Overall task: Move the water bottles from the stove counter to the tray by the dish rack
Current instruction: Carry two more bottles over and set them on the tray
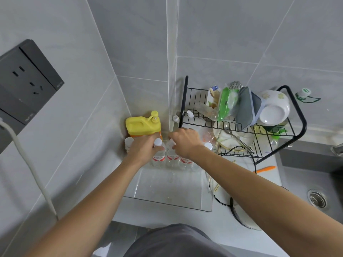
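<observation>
The water bottles are standing upright in a row at the far end of the clear tray, touching one another, red labels facing the person. At least four white caps are showing there; one more bottle is standing at the left end, and whether it is inside the tray wall cannot be told. The left hand is gripping a bottle at the neck, fingers curled just under its cap. The right hand is curling over the cap of a neighbouring bottle and is holding it from above.

Judged from this layout, the task is well advanced: several bottles are already sitting in the tray, and the two under the hands are being set down or straightened. The stove side is not in view, so the number of bottles left there cannot be stated.

The near half of the tray is lying bare and is offering room for further bottles. The far row is boxed in: a yellow jug is standing just behind it against the wall corner, and the dish rack is standing just to the right, its black frame near the right hand. The table edge is running close below the tray, and the sink is opening further right.
</observation>
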Demonstrator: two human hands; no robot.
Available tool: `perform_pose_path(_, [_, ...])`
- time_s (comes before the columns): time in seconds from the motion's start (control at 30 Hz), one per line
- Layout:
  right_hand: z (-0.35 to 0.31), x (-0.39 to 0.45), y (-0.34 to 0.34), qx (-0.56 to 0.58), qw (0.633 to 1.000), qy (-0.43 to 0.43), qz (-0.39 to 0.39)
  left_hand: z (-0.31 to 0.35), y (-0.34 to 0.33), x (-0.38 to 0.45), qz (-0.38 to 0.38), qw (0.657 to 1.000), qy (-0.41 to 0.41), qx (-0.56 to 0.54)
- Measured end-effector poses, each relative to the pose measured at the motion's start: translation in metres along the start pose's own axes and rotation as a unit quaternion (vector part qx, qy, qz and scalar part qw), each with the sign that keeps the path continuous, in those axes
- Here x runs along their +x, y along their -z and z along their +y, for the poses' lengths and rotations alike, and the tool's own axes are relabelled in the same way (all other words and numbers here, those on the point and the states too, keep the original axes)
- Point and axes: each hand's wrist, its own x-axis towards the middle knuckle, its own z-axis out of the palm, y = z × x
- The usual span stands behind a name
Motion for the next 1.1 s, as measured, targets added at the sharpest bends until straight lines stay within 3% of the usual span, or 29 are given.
perform_pose_path(0.13, [-0.002, -0.003, -0.010, 0.000, 1.000, 0.005, -0.002, -0.002, -0.001, -0.001, 0.033, 0.999, 0.005, -0.017])
perform_pose_path(0.43, [0.002, 0.002, -0.021, 0.004, 1.000, 0.003, 0.004, -0.009, -0.002, 0.002, -0.026, 1.000, -0.002, -0.015])
perform_pose_path(0.77, [0.005, 0.002, -0.028, 0.032, 0.999, -0.006, 0.012, -0.002, -0.004, -0.004, -0.008, 1.000, 0.010, -0.014])
perform_pose_path(1.0, [0.013, -0.015, -0.030, 0.128, 0.991, -0.024, 0.023, 0.011, 0.001, -0.009, -0.028, 0.994, 0.063, 0.090])
perform_pose_path(1.1, [0.019, -0.031, -0.028, 0.143, 0.987, -0.035, 0.061, 0.024, 0.003, -0.013, 0.030, 0.985, 0.074, 0.151])
